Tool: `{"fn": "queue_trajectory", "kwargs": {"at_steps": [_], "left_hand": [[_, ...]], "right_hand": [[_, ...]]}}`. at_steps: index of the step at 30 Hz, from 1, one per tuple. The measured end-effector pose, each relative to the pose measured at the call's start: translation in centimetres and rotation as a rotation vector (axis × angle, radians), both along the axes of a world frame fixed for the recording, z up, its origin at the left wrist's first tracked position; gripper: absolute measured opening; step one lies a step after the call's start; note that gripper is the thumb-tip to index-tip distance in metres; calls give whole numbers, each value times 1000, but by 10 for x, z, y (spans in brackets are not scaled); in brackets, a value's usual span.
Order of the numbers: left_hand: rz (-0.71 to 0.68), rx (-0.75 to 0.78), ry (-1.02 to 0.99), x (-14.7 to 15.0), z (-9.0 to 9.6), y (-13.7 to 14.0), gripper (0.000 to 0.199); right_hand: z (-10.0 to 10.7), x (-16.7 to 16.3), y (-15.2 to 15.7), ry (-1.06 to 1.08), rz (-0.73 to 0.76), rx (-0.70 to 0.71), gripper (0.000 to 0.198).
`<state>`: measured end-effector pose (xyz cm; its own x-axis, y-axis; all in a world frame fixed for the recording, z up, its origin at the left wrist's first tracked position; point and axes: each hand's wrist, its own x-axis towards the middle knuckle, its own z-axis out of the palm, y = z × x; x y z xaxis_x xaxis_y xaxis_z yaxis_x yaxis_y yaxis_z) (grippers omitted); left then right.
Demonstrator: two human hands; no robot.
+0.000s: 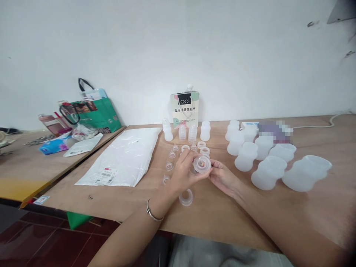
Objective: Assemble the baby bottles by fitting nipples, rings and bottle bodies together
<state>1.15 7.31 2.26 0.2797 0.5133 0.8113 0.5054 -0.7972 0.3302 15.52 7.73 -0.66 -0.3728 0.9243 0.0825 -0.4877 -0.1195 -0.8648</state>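
My left hand [185, 171] and my right hand [224, 178] are both closed on a clear baby bottle collar ring [202, 164] above the table. A pinkish fingertip shows through its centre; whether a nipple sits inside I cannot tell. Just below lies a loose clear ring [186, 197]. Left of the hands, clear bottle nipples [169, 165] stand in a column, one partly behind my left hand. More collar rings [205, 151] lie behind the hands. To the right are several frosted bottle bodies [269, 172].
A bottle [167, 129] and clear caps [192, 134] stand before a paper bag [184, 111] at the wall. A white plastic mailer [122, 155] covers the table's left. Beyond a gap, another table holds a green bag [102, 115] and a blue tissue pack [54, 145].
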Motion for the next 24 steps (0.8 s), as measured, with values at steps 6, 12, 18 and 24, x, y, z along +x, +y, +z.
{"fn": "queue_trajectory", "kwargs": {"at_steps": [6,12,18,24], "left_hand": [[-93,-11,-23,0,1,-5,31],[-131,21,-46,1,0,-6,36],[-90,-13,-42,-1,3,-3,29],[-80,-48,-40,0,3,-2,29]], "right_hand": [[3,1,0,-40,-23,-31,14],[5,0,-2,-54,-20,-65,11],[2,0,2,-17,-41,-51,14],[2,1,2,-34,-73,3,15]]}}
